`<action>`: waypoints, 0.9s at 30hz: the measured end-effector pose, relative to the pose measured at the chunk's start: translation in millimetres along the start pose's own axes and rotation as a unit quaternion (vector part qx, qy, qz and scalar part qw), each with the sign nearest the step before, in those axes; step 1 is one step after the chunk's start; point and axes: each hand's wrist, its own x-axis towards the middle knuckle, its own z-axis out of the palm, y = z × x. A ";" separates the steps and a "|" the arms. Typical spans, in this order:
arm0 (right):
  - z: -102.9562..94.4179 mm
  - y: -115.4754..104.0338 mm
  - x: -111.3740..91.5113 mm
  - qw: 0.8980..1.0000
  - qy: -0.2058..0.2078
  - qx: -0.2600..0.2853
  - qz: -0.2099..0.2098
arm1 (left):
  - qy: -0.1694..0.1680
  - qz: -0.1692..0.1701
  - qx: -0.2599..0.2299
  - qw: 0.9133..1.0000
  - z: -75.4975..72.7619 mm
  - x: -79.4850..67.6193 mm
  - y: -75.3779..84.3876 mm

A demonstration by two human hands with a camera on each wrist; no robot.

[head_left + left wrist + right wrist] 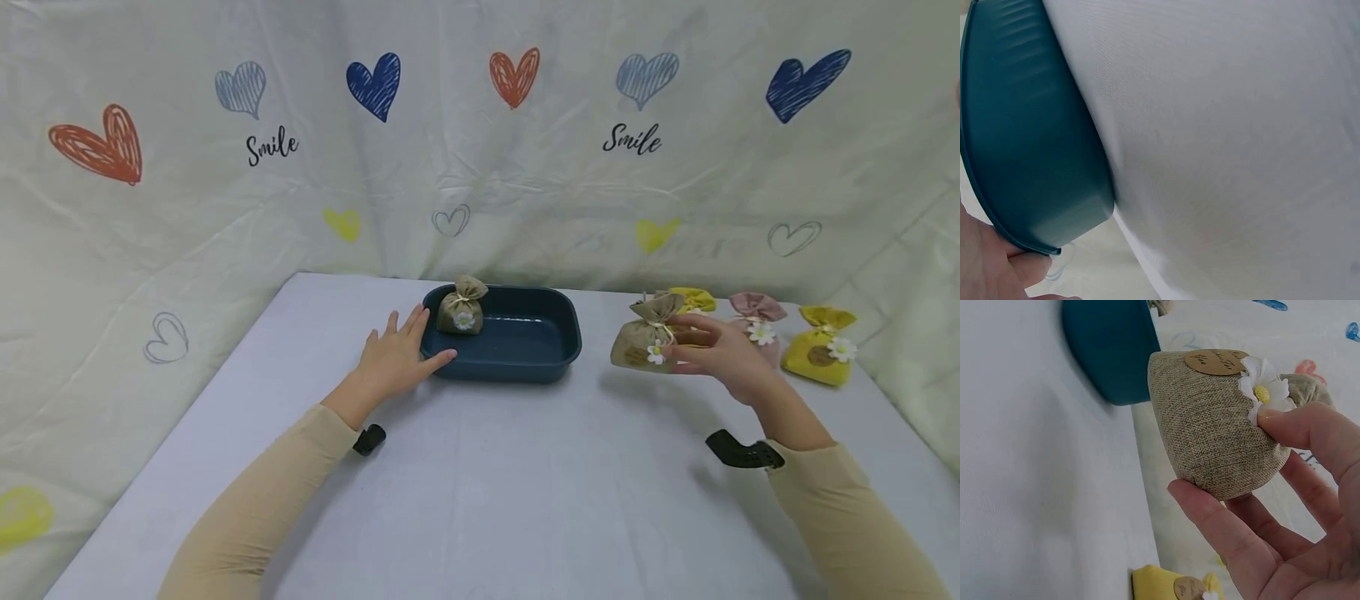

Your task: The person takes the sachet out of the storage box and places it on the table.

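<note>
In the head view my right hand (723,354) pinches a beige burlap sachet (637,343) by its side, thumb in front by the white flower. The sachet (1216,425) has a tied neck and a round brown label, and its shadow falls on the table below it. My left hand (393,354) lies with spread fingers against the left end of a dark teal rectangular dish (517,372). Fingertips touch the dish's rim in the left wrist view. Another beige sachet (460,315) with a white flower stands inside the dish at its left end.
At the right of the white table (487,483) stand a yellow sachet (817,354), a pink sachet (757,310) partly behind my right hand, and another yellow sachet (693,298) farther back. A white curtain (450,158) with printed hearts hangs behind the table.
</note>
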 end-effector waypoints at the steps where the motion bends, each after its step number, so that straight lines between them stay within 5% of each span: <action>1: -1.9 2.4 -0.8 1.000 0.001 0.002 -0.001 | 0.000 0.001 -0.001 1.000 -0.6 0.1 0.3; 9: -16.1 14.9 -4.1 1.000 -0.005 -0.014 -0.006 | 0.002 0.000 0.003 1.000 -2.4 1.9 1.0; 19: -32.5 32.1 -9.7 0.997 -0.007 -0.061 0.051 | -0.004 -0.005 0.003 1.000 0.1 1.4 1.1; 27: -48.6 48.0 -14.4 0.998 -0.015 -0.040 0.043 | 0.000 -0.001 0.004 1.000 0.4 2.6 0.8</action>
